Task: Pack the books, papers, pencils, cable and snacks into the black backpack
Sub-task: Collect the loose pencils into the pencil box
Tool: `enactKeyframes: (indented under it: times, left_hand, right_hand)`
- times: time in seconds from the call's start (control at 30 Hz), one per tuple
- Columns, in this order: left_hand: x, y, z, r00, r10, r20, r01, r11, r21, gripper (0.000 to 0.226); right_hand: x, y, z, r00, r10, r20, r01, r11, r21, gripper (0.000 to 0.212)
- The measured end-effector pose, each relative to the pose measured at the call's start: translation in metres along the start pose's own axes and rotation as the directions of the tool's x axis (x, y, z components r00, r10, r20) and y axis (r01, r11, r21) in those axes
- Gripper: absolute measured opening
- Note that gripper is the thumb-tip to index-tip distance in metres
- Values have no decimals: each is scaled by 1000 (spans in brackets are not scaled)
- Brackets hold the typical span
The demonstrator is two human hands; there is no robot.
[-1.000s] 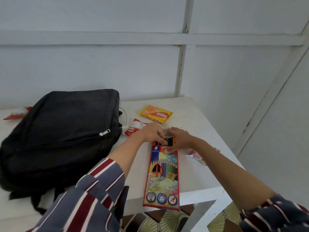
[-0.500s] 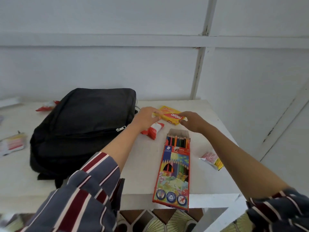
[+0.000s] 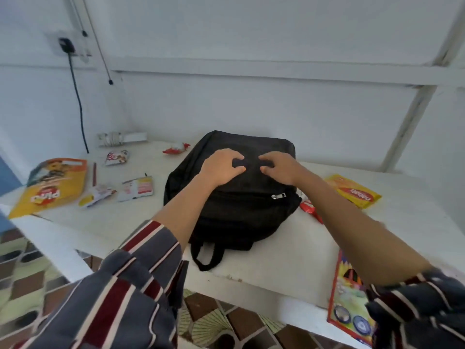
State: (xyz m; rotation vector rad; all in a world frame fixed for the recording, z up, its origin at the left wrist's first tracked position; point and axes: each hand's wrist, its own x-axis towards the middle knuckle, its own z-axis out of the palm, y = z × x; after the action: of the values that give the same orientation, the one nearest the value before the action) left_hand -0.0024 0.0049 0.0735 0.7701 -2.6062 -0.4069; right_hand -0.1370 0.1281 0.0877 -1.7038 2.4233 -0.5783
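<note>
The black backpack [image 3: 234, 212] lies flat and zipped in the middle of the white table [image 3: 297, 250]. My left hand [image 3: 221, 168] and my right hand [image 3: 279, 167] sit side by side on its upper part, fingers curled and pinching the fabric. The coloured pencil box [image 3: 346, 295] lies at the table's front right edge, partly under my right sleeve. A yellow wafer pack [image 3: 354, 193] is on the right. A red snack [image 3: 309, 209] touches the bag's right side, and another red snack [image 3: 176, 148] lies behind the bag. A coiled white cable [image 3: 113, 138] rests by the wall.
An orange pouch [image 3: 52, 185] lies at the far left, with small packets [image 3: 137, 188] and a single red pencil [image 3: 94, 173] beside it. A black cord [image 3: 78, 96] hangs from a wall socket. The table's front edge drops to a tiled floor [image 3: 221, 326].
Both hands left the snacks beside the pencil box and moved left onto the backpack. My view swung left, bringing the left half of the table into sight.
</note>
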Motion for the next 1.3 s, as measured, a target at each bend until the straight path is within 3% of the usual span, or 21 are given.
enactKeyframes:
  times: [0.4, 0.8, 1.1, 1.3]
  left_hand:
    - [-73, -238, -100, 940, -335, -64, 339, 937, 85, 39]
    - [-89, -392, -136, 849, -520, -93, 526, 848, 67, 50]
    - [-67, -455, -141, 873, -478, -99, 486, 871, 78, 48]
    - [-52, -472, -141, 911, -403, -91, 410, 909, 78, 40]
  right_hand:
    - [126, -201, 118, 976, -180, 122, 169, 981, 93, 46]
    - [236, -328, 230, 933, -311, 180, 278, 942, 188, 38]
    - [297, -356, 289, 928, -265, 262, 242, 963, 117, 38]
    - [312, -362, 302, 952, -220, 215, 199, 974, 112, 31]
